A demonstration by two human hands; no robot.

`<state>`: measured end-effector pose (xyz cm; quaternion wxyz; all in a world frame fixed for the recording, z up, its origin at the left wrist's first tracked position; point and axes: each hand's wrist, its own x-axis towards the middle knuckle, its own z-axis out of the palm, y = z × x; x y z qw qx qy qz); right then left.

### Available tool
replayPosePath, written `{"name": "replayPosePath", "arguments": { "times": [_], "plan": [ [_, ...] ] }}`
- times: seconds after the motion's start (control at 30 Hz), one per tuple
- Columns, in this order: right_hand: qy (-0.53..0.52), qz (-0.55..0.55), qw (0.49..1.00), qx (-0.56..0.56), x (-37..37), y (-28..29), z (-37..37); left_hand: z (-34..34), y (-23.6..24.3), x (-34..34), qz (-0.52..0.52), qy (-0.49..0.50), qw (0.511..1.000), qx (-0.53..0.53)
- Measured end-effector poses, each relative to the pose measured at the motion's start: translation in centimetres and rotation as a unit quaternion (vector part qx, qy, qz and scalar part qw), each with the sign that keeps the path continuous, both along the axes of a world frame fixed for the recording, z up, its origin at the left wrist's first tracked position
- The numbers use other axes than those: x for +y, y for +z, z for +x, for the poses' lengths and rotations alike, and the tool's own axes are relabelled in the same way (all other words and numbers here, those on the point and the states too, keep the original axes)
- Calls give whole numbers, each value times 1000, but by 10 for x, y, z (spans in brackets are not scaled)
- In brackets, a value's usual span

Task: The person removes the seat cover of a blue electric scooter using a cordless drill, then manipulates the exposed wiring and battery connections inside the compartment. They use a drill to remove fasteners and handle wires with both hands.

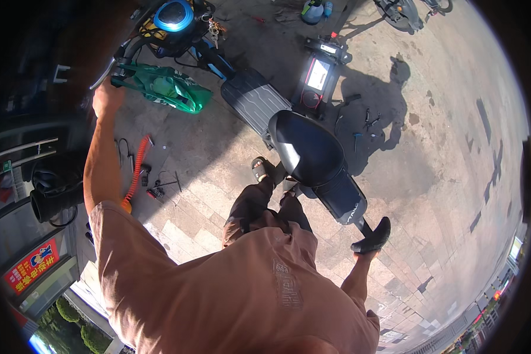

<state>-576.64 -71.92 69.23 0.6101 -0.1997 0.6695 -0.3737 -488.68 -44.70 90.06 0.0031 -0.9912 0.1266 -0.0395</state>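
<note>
An electric scooter stands crosswise in front of me, with its black seat (308, 147), grey ribbed footboard (255, 97) and blue-rimmed round headlamp or dash (174, 15). My left hand (108, 97) is closed round the end of the handlebar (119, 75), at the upper left. From the bar beside it hangs a green plastic bag (168, 88). At the scooter's tail, my right hand (367, 255) grips the black backrest (374, 236); most of its fingers are hidden by the pad. Both my arms are spread wide.
Beyond the footboard lies a black case with a bright panel (318, 74), near loose tools (369, 121). A coiled orange air hose (138, 168) and more tools (159, 189) lie at left. Another two-wheeler (400, 13) stands far off. A red sign (32, 265) is at lower left.
</note>
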Motion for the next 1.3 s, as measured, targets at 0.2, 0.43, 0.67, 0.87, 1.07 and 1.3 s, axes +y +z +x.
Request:
{"name": "replayPosePath", "arguments": {
  "times": [0.2, 0.43, 0.67, 0.87, 1.07, 1.3],
  "plan": [
    [-25, -10, 999, -44, 10, 0, 8, -18, -2, 0, -36, 9, 999, 12],
    [92, -78, 993, 18, 5, 76, 94, -41, 37, 2, -35, 104, 994, -23],
    [123, -17, 992, 9, 16, 54, 83, -42, 98, 26, -44, 138, 989, -24],
    [-1, 12, 983, -181, 6, 107, 124, -36, 211, 54, -52, 126, 991, -14],
    [18, -10, 987, -162, 19, 178, 158, -19, 302, 69, -62, 112, 991, -42],
    [6, -106, 992, -62, 17, 175, 176, -7, 342, 110, -47, 97, 988, -109]
  ]
}}
